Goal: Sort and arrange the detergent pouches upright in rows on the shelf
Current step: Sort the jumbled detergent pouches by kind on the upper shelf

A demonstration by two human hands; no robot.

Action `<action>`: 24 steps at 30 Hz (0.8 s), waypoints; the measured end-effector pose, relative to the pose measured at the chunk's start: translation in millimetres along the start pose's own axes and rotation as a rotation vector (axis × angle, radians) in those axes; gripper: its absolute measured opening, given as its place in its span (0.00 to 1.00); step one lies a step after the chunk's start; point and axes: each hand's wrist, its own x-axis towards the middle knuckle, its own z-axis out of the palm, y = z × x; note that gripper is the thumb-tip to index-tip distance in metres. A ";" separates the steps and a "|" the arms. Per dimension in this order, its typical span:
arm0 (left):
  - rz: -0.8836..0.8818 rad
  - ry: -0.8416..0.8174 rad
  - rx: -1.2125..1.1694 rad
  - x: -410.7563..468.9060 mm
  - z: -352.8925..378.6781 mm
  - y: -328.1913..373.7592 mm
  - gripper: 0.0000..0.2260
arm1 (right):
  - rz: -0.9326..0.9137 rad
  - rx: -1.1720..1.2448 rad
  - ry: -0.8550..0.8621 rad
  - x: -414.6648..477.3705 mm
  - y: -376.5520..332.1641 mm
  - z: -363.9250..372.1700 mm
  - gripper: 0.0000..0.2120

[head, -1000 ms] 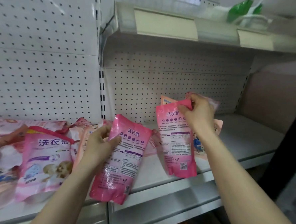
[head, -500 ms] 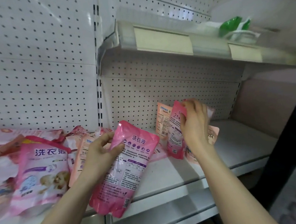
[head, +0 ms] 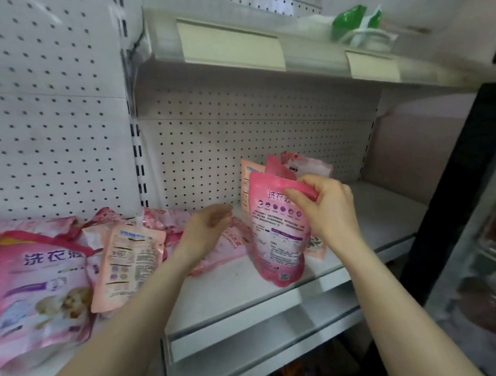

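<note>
My right hand pinches the top edge of a pink detergent pouch, holding it upright on the white shelf. Behind it stand a peach pouch, another pink pouch and a pale pink one. My left hand hovers empty with relaxed fingers over a flat pale pink pouch. Further left lie a peach pouch, a large pink pouch and several more in a loose heap.
A pegboard back wall closes the shelf. The upper shelf carries blank price holders and a green-and-white pack. A black post stands at the right. A lower shelf sits beneath.
The pouch that my left hand held is now in my right hand, upright in front of the standing ones. My left hand let go and moved over the flat pouches.
</note>
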 end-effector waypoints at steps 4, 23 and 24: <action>0.054 -0.223 0.538 8.4 40.7 -13.8 0.23 | 0.045 -0.035 0.127 0.7 19.0 -13.6 0.08; 0.154 0.478 0.185 -15.8 -10.8 9.4 0.11 | 0.052 0.035 0.027 21.0 0.1 9.5 0.04; 0.138 0.521 0.143 -17.6 -19.0 15.4 0.10 | 0.043 0.015 0.013 24.2 -5.8 15.8 0.04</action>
